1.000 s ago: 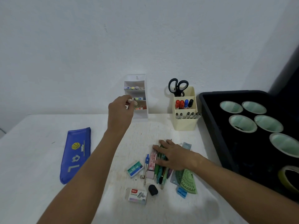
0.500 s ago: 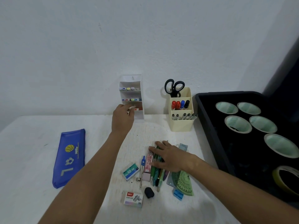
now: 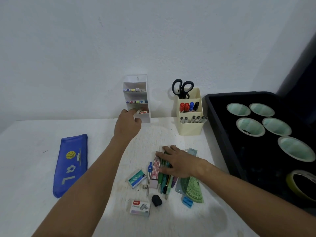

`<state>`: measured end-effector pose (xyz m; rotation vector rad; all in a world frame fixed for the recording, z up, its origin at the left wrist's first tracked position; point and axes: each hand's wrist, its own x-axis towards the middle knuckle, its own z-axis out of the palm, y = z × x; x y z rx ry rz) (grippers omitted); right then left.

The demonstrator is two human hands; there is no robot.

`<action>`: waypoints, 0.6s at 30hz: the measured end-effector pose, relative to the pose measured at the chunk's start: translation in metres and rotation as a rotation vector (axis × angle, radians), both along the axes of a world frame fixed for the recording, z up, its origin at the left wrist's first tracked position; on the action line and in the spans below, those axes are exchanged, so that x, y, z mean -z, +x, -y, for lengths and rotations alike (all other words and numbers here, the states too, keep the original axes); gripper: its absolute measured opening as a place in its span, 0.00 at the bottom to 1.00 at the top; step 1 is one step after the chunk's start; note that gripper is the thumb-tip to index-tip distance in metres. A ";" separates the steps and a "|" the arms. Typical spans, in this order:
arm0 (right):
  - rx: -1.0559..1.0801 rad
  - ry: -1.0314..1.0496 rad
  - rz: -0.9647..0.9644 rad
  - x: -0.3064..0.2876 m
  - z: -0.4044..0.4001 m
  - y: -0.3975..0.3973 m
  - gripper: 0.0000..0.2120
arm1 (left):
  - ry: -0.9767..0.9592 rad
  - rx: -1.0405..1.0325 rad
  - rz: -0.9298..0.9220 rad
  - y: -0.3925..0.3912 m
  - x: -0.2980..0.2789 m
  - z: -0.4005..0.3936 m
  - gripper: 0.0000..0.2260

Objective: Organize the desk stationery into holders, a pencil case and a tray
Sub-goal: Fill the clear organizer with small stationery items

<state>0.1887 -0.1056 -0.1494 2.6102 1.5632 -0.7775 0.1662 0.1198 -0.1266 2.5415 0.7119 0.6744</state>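
Observation:
My left hand (image 3: 127,124) reaches to the bottom shelf of the white tiered holder (image 3: 136,82) against the wall, its fingers closed on a pale highlighter (image 3: 138,111) whose end pokes into that shelf. Other highlighters lie on the upper two shelves. My right hand (image 3: 179,163) lies flat, fingers spread, on a bundle of pens and pencils (image 3: 165,183) in the middle of the desk. A blue pencil case (image 3: 71,163) lies shut on the left. The black tray (image 3: 220,134) stands on the right.
A cream holder (image 3: 189,127) has scissors (image 3: 182,88), markers and pens. Several tape rolls (image 3: 250,126) sit in the tray. By the pens lie a compass (image 3: 149,175), two staple boxes (image 3: 136,178), a black eraser (image 3: 156,200), a blue sharpener (image 3: 187,201) and a green protractor (image 3: 193,189).
My left hand has dropped with the highlighter from the holder's middle shelf to its bottom shelf. My right hand has stayed on the pens.

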 end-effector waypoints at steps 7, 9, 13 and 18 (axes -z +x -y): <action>-0.003 -0.001 0.019 0.002 0.000 -0.001 0.33 | 0.077 0.060 -0.011 -0.006 -0.002 -0.001 0.17; -0.001 -0.001 0.019 0.002 0.000 -0.001 0.33 | 0.069 0.049 0.000 -0.003 -0.003 -0.003 0.14; -0.006 0.001 0.018 0.002 0.000 -0.002 0.33 | 0.099 -0.019 0.014 0.003 -0.007 -0.005 0.13; -0.002 -0.003 0.015 0.001 0.001 -0.002 0.33 | 0.009 -0.103 0.123 0.002 -0.013 0.002 0.12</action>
